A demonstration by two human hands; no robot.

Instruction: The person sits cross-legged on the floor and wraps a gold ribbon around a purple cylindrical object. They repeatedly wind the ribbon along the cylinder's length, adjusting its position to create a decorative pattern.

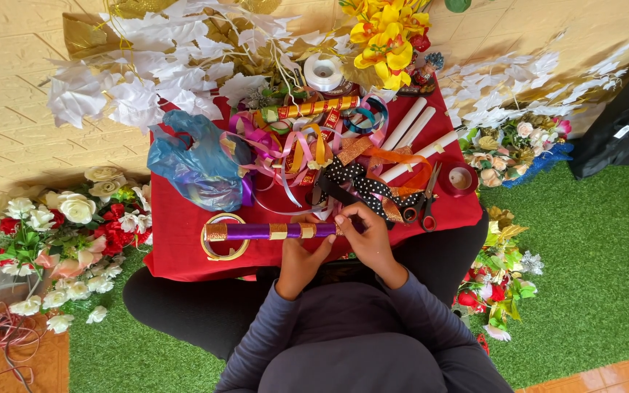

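Two hands are on the job, both closed around one end of a purple wrapped rod [278, 231] lying crosswise at the near edge of the bench [183, 255]. Left hand [301, 258] cups it from underneath, right hand [368, 231] pinches over the top with fingertips curled tight. It looks light and stiff, a slim stick with a glossy ribbon skin that could slide under a loose hold; the gold bands [278, 231] and the gold ring [225, 236] at the far-left end give better purchase, though the wrapping itself probably creases if squeezed hard.

Just beyond the fingers, a black polka-dot ribbon [358, 182] sprawls right up to the knuckles, and scissors [424, 204] lie open-handled beside it. Further back, a tangle of coloured ribbons [293, 149], a crumpled blue plastic bag [198, 164], white rolled tubes [413, 135] and a small red tape roll [461, 178]. At the very back, white fabric leaves [154, 73] and yellow flowers [384, 33] crowd the wall.
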